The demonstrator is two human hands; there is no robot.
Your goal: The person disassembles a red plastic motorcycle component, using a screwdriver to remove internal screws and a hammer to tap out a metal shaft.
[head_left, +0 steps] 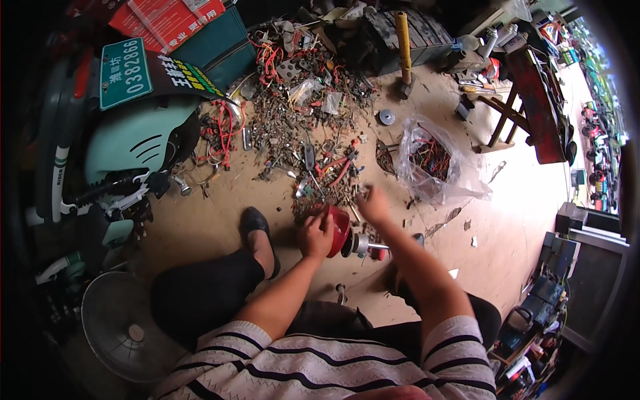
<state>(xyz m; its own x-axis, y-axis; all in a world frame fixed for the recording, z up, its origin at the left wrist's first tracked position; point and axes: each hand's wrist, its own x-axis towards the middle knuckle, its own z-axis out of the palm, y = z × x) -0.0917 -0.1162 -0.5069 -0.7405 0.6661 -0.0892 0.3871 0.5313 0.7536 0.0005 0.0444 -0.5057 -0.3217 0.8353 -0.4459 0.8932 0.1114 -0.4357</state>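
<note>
My left hand (pixel 316 236) is closed on the rim of a red bowl-shaped part (pixel 340 233), which is tilted on its side between my legs. From its right side stick out a black ring and a silver metal shaft (pixel 375 247). My right hand (pixel 375 204) is above the near edge of a heap of loose screws and small hardware (pixel 313 133). Its fingers are curled in and slightly blurred; what they hold, if anything, does not show. Red-handled pliers (pixel 341 171) lie on the heap just beyond both hands.
Right of the heap sits a clear plastic bag (pixel 437 163) of wires. A hammer with a yellow handle (pixel 403 50) stands head-down farther back. A pale green scooter (pixel 137 143) is at left, with a round metal dish (pixel 127 327) nearer me. A wooden stool (pixel 510 117) lies tipped at right.
</note>
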